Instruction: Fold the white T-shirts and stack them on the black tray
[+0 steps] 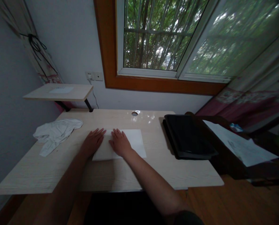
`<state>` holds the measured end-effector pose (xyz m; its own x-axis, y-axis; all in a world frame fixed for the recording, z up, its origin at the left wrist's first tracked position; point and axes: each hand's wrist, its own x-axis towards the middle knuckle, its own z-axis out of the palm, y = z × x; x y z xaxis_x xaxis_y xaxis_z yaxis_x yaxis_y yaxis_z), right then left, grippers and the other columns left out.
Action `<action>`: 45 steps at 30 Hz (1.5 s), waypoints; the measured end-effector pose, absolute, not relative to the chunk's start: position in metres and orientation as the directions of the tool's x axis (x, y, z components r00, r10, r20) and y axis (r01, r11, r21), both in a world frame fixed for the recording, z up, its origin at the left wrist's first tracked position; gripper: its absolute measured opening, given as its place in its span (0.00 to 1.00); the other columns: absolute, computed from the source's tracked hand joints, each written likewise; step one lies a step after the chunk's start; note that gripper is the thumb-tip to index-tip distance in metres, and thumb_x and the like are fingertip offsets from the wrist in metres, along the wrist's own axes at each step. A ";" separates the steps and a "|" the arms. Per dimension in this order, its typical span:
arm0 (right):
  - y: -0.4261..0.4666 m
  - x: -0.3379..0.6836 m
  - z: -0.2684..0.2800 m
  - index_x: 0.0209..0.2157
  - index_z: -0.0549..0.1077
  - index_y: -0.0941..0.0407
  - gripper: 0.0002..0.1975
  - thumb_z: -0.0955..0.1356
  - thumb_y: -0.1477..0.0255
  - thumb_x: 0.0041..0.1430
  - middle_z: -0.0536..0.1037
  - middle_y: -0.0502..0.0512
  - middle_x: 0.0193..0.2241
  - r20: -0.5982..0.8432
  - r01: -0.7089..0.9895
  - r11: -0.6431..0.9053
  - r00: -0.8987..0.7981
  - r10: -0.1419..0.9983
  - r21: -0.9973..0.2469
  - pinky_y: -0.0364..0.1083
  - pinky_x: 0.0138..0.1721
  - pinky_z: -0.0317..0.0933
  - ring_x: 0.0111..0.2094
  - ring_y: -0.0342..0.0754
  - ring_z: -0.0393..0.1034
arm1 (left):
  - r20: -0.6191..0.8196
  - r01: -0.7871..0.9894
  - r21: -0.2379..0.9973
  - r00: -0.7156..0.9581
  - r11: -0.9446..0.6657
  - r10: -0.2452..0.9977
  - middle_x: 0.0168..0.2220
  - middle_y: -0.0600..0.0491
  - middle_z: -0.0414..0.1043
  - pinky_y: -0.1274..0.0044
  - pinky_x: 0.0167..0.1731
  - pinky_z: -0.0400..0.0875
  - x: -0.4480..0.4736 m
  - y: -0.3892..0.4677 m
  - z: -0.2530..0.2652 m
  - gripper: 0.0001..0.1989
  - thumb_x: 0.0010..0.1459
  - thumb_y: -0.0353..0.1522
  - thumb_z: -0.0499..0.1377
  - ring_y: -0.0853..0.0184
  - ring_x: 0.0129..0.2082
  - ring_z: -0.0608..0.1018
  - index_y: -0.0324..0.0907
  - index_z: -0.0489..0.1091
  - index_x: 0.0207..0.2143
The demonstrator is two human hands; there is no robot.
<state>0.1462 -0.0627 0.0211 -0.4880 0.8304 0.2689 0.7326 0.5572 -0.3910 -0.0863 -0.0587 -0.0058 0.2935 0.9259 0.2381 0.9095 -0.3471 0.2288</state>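
A white sheet of paper (136, 140) lies flat on the pale wooden desk (153, 170), in front of me. My left hand (93, 142) rests at the sheet's left edge, palm down with the fingers stretched out. Flat on the sheet, left of its middle, lies my right hand (119, 142), its fingers extended and slightly spread. A narrow gap of paper shows between the two hands. Neither hand grips anything. The part of the sheet under my palms is hidden.
A crumpled white cloth (56, 132) lies on the desk's left side. To the right sits a black flat case or folder (188, 136). A small raised shelf (79, 92) stands at the back left. Beyond the desk's right side, a large paper (237, 145) covers a dark surface.
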 end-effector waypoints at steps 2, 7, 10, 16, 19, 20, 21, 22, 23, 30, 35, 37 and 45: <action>-0.062 0.144 0.013 0.67 0.63 0.61 0.29 0.63 0.61 0.72 0.58 0.66 0.71 0.266 0.736 0.558 -0.491 0.830 -0.384 0.62 0.71 0.43 0.72 0.60 0.49 | 0.234 0.913 0.223 0.291 -0.342 0.928 0.70 0.53 0.61 0.52 0.68 0.53 -0.086 -0.058 -0.006 0.26 0.73 0.40 0.42 0.55 0.71 0.60 0.51 0.61 0.68; -0.063 0.182 0.008 0.68 0.63 0.59 0.29 0.62 0.59 0.72 0.57 0.67 0.71 0.305 0.772 0.497 -0.400 0.864 -0.397 0.64 0.70 0.46 0.72 0.60 0.50 | 0.221 0.912 0.228 0.293 -0.342 0.930 0.70 0.54 0.60 0.52 0.69 0.53 -0.088 -0.057 -0.007 0.26 0.73 0.41 0.42 0.55 0.71 0.61 0.51 0.61 0.68; -0.064 0.215 0.006 0.68 0.61 0.61 0.30 0.61 0.58 0.73 0.55 0.69 0.71 0.282 0.812 0.435 -0.345 0.895 -0.389 0.64 0.70 0.45 0.73 0.59 0.48 | 0.234 0.910 0.235 0.288 -0.341 0.929 0.70 0.54 0.61 0.52 0.69 0.54 -0.088 -0.057 -0.008 0.26 0.72 0.41 0.43 0.56 0.71 0.62 0.52 0.62 0.68; -0.069 0.278 -0.009 0.69 0.60 0.58 0.27 0.58 0.64 0.74 0.56 0.67 0.71 0.242 0.874 0.294 -0.212 0.947 -0.386 0.68 0.69 0.46 0.72 0.59 0.50 | 0.242 0.910 0.243 0.279 -0.336 0.930 0.69 0.53 0.62 0.51 0.68 0.54 -0.086 -0.058 -0.006 0.25 0.72 0.40 0.43 0.55 0.70 0.63 0.52 0.63 0.67; -0.074 0.301 -0.012 0.68 0.62 0.59 0.26 0.58 0.67 0.73 0.59 0.68 0.70 0.245 0.878 0.259 -0.169 0.955 -0.403 0.68 0.68 0.48 0.72 0.61 0.52 | 0.234 0.912 0.240 0.277 -0.332 0.932 0.69 0.53 0.62 0.51 0.68 0.54 -0.086 -0.058 -0.005 0.26 0.72 0.40 0.43 0.55 0.70 0.63 0.51 0.63 0.67; -0.078 0.306 -0.010 0.68 0.63 0.59 0.26 0.58 0.67 0.73 0.59 0.67 0.70 0.256 0.876 0.250 -0.152 0.955 -0.412 0.69 0.67 0.49 0.71 0.61 0.52 | 0.233 0.913 0.238 0.277 -0.330 0.932 0.69 0.53 0.62 0.51 0.68 0.54 -0.086 -0.058 -0.005 0.26 0.72 0.40 0.43 0.54 0.70 0.63 0.51 0.64 0.67; -0.081 0.310 -0.006 0.68 0.63 0.58 0.26 0.58 0.68 0.72 0.59 0.66 0.70 0.276 0.872 0.248 -0.137 0.951 -0.423 0.69 0.67 0.50 0.71 0.61 0.52 | 0.232 0.914 0.237 0.277 -0.330 0.933 0.69 0.53 0.62 0.51 0.68 0.55 -0.086 -0.057 -0.005 0.26 0.72 0.40 0.43 0.54 0.70 0.63 0.50 0.64 0.67; -0.086 0.311 0.000 0.68 0.63 0.56 0.26 0.59 0.68 0.72 0.60 0.65 0.70 0.305 0.862 0.263 -0.134 0.943 -0.434 0.68 0.67 0.52 0.71 0.61 0.53 | 0.231 0.913 0.238 0.278 -0.331 0.932 0.69 0.52 0.62 0.51 0.68 0.55 -0.087 -0.057 -0.005 0.26 0.72 0.40 0.43 0.53 0.70 0.63 0.50 0.64 0.67; -0.091 0.311 0.006 0.67 0.64 0.55 0.25 0.60 0.68 0.72 0.62 0.64 0.69 0.341 0.845 0.295 -0.144 0.929 -0.446 0.67 0.66 0.54 0.70 0.61 0.54 | 0.230 0.912 0.241 0.280 -0.333 0.932 0.69 0.52 0.62 0.51 0.67 0.55 -0.087 -0.056 -0.005 0.26 0.72 0.40 0.44 0.53 0.70 0.63 0.50 0.64 0.67; -0.126 0.279 0.044 0.58 0.74 0.47 0.20 0.71 0.66 0.66 0.77 0.59 0.52 0.377 0.656 0.670 -0.556 0.741 -0.348 0.58 0.55 0.65 0.55 0.57 0.69 | 0.241 0.895 0.284 0.281 -0.345 0.929 0.67 0.50 0.65 0.54 0.68 0.55 -0.089 -0.055 -0.007 0.26 0.72 0.41 0.44 0.56 0.68 0.66 0.47 0.64 0.66; -0.130 0.266 0.036 0.53 0.75 0.51 0.17 0.73 0.69 0.63 0.77 0.59 0.48 0.242 0.694 0.697 -0.655 0.716 -0.182 0.54 0.50 0.66 0.50 0.57 0.70 | 0.319 0.859 0.348 0.269 -0.376 0.909 0.62 0.46 0.72 0.58 0.65 0.60 -0.092 -0.055 -0.005 0.25 0.70 0.43 0.48 0.56 0.63 0.71 0.43 0.69 0.62; -0.127 0.269 0.034 0.51 0.75 0.53 0.15 0.73 0.71 0.63 0.76 0.60 0.49 0.218 0.706 0.694 -0.662 0.717 -0.140 0.53 0.51 0.66 0.50 0.56 0.70 | 0.352 0.831 0.387 0.267 -0.399 0.897 0.58 0.45 0.75 0.59 0.62 0.64 -0.092 -0.055 -0.002 0.24 0.69 0.44 0.50 0.56 0.59 0.74 0.42 0.72 0.59; -0.085 0.320 0.025 0.45 0.77 0.53 0.11 0.67 0.79 0.65 0.77 0.58 0.45 0.288 0.839 0.517 -0.460 0.840 -0.170 0.49 0.48 0.67 0.45 0.52 0.72 | 0.219 0.659 0.686 0.219 -0.310 0.951 0.42 0.51 0.82 0.71 0.44 0.73 -0.095 -0.075 0.011 0.19 0.67 0.44 0.53 0.61 0.41 0.81 0.45 0.79 0.47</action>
